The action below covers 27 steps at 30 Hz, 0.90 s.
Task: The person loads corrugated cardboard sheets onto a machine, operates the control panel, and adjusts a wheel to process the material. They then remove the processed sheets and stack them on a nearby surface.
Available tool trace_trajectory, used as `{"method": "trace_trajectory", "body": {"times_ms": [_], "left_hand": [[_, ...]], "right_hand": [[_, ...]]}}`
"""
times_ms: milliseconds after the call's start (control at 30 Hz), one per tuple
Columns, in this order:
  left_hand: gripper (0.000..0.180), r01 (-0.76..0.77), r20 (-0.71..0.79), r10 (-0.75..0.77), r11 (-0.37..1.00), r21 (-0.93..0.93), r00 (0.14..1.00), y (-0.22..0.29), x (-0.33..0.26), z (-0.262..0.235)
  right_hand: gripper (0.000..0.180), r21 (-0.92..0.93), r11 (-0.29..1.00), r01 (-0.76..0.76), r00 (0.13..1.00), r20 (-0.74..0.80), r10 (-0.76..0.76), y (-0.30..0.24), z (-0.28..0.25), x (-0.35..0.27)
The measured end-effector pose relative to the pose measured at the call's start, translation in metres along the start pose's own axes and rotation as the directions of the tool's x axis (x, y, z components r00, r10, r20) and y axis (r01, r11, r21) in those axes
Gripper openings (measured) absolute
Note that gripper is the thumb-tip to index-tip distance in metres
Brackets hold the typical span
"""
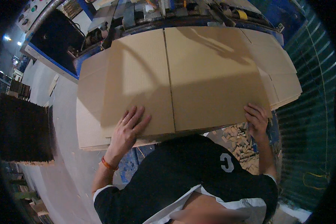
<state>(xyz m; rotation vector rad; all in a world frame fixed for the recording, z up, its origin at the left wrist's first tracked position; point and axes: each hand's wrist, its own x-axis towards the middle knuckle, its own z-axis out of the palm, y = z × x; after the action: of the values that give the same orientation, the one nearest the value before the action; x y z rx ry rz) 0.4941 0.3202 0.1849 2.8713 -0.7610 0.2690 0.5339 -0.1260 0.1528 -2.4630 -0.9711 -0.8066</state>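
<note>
A large brown cardboard sheet [212, 86] with a dark slit or crease running down it lies across the top of a stack in front of me. My left hand [130, 125], with an orange-red band at the wrist, rests flat on the sheet's near left part, fingers spread. At the near right corner, my right hand [257, 118] has its fingers bent over the sheet's top and edge; its thumb is hidden. Other flat cardboard pieces [89, 100] stick out from under the sheet at the left, and more cardboard [282, 67] shows at the right.
Machinery with rollers [164, 13] stands beyond the cardboard. A control panel [28, 16] is at the far left. Small cardboard scraps [240, 143] lie heaped below the right near edge. A dark stack [24, 127] stands on the left floor; a green corrugated wall [306, 123] bounds the right.
</note>
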Motion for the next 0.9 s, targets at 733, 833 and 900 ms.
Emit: {"method": "trace_trajectory", "body": {"times_ms": [733,833,900], "left_hand": [[0.056,-0.059,-0.388,0.069,0.998,0.037,0.919,-0.112,0.124,0.025],[0.055,0.026,-0.385,-0.021,1.000,0.007,0.922,-0.130,0.152,0.031],[0.057,0.145,-0.382,-0.125,0.989,0.024,0.916,-0.148,0.171,0.030]], "right_hand": [[0.055,-0.155,0.988,-0.009,0.936,0.345,0.062,0.135,0.068,0.151],[0.047,-0.157,0.979,-0.128,0.929,0.328,0.174,0.155,0.085,0.166],[0.041,-0.196,0.964,-0.178,0.939,0.260,0.226,0.162,0.105,0.176]]}}
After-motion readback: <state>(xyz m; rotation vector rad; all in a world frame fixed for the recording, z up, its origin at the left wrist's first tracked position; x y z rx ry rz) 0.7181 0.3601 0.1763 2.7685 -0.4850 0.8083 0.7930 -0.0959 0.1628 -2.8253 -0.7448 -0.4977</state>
